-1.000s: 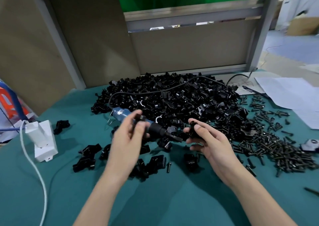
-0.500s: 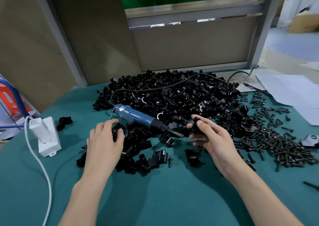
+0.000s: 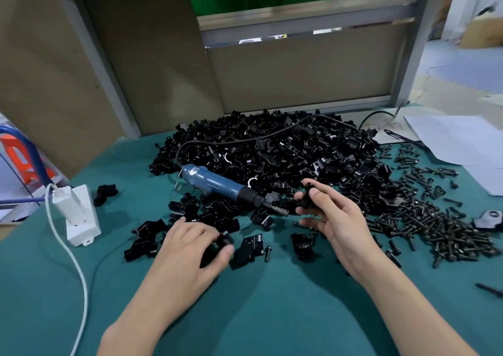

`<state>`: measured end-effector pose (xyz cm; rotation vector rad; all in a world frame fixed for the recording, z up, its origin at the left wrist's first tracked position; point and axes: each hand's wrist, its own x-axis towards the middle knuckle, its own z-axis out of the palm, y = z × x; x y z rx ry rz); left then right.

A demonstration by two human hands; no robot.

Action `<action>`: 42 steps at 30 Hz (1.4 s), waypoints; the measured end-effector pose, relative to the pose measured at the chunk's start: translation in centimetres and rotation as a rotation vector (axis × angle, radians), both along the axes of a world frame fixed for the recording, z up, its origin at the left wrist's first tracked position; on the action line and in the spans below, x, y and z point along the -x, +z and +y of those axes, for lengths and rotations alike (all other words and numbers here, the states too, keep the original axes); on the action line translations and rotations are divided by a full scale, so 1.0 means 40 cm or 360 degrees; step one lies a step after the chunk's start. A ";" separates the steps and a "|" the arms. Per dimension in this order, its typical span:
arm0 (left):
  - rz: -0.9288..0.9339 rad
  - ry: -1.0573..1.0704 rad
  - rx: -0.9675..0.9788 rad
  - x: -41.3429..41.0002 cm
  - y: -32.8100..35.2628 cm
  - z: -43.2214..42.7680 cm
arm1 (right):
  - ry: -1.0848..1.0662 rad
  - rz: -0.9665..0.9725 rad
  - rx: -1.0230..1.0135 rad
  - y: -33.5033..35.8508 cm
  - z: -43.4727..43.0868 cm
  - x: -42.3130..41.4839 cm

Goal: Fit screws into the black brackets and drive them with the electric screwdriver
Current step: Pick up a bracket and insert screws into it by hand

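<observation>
One at a time: pinched a black bracket (image 3: 308, 196) with the right hand (image 3: 336, 219) near the tabletop (image 3: 272, 315) middle, curled the left hand (image 3: 190, 249) round a second bracket (image 3: 225, 240) nearer the front edge, had the electric screwdriver (image 3: 217, 185) lying unheld against the back-edge heap (image 3: 272, 148); judged that heap and the right-edge screws (image 3: 449, 227) mostly untouched

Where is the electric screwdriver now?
In the head view, the electric screwdriver lies unheld at centre, on the near edge of the bracket pile, its tip beside the right hand.

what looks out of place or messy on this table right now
Nothing damaged. The electric screwdriver lies unheld against the bracket pile, its cord draped over it; loose screws sprawl across the cloth at right.
</observation>
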<state>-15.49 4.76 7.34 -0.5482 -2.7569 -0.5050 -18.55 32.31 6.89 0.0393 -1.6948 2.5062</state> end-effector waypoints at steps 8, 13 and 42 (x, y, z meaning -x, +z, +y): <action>-0.0182 -0.0215 -0.1275 0.050 0.054 0.217 | 0.0092 0.0147 -0.0082 -0.003 -0.028 -0.014; -0.0339 -0.0244 -0.1451 0.059 0.000 0.276 | 0.0079 0.0265 -0.0407 -0.009 -0.029 -0.021; -0.0465 -0.0350 -0.1775 0.061 -0.007 0.260 | 0.0152 0.0339 -0.0537 0.017 -0.035 -0.046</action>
